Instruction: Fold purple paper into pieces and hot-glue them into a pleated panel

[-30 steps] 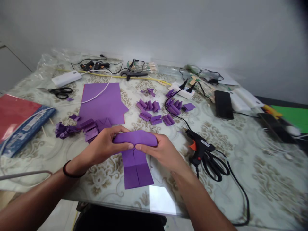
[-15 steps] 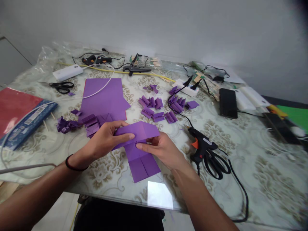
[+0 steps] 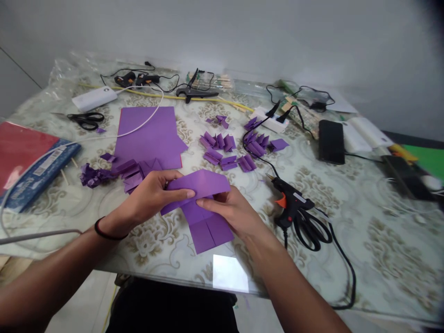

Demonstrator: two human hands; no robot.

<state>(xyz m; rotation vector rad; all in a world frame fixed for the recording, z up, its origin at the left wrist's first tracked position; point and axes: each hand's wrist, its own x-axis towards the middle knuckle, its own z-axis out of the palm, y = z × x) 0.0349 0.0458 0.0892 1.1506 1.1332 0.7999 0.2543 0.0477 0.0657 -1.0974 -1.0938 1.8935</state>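
Note:
Between my hands is a folded sheet of purple paper (image 3: 208, 231), with one strip crossing at the top and a creased flap hanging toward me. My left hand (image 3: 156, 192) pinches the strip's left part, thumb on top and fingers hidden behind. My right hand (image 3: 231, 208) grips the paper at its right side, thumb pressed on the fold and fingers partly underneath. Just beyond my left hand lie folded purple pieces (image 3: 130, 171) and crumpled purple paper (image 3: 93, 175). Several small folded paper pieces (image 3: 229, 163) sit farther back in the middle.
Right of my hands rests a black glue gun (image 3: 291, 199) with black-handled scissors (image 3: 312, 231) beside it. Flat purple sheets (image 3: 145, 134) lie back left, near other scissors (image 3: 86, 120). A white power strip (image 3: 268, 121), a phone (image 3: 331, 141) and cables spread across the patterned table (image 3: 347, 208).
The view has shifted slightly. My right thumb has slid a little on the paper, and the hanging flap has tilted slightly. Both hands keep their hold.

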